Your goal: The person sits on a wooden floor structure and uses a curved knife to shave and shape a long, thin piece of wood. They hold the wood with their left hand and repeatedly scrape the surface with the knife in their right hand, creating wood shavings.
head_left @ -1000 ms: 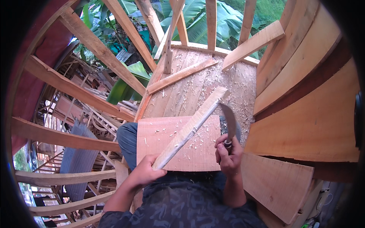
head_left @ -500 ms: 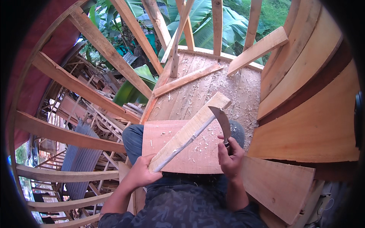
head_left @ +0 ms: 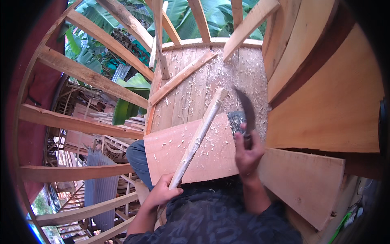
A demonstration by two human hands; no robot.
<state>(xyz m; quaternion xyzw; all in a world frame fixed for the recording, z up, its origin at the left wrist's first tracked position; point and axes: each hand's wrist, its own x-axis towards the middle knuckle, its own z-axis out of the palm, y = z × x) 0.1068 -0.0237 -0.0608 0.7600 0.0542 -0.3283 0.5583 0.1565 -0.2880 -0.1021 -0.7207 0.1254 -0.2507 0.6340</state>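
My left hand [head_left: 163, 190] is closed round the near end of a pale strip of wood [head_left: 198, 136]. The strip slants up and away to the right, its greyish rough edge facing me. In my right hand [head_left: 248, 155] is the handle of a curved knife [head_left: 246, 106], its dark blade pointing away and bending left at the tip. The blade is a little blurred and stands apart from the strip, to its right. Beneath the strip, a pinkish flat board [head_left: 162, 150] lies across my lap with small shavings on it.
Wood shavings cover the plank floor [head_left: 178, 105] ahead, where a loose batten [head_left: 183, 78] lies. A short plank [head_left: 250, 28] leans at the back. Curved ribs [head_left: 81, 75] line the left side; wide planks [head_left: 329, 105] rise on the right. Another board [head_left: 302, 179] lies beside my right arm.
The knife has come off the strip's far end and moved right. The strip has turned steeper, showing its rough edge more. The whole view has shifted.
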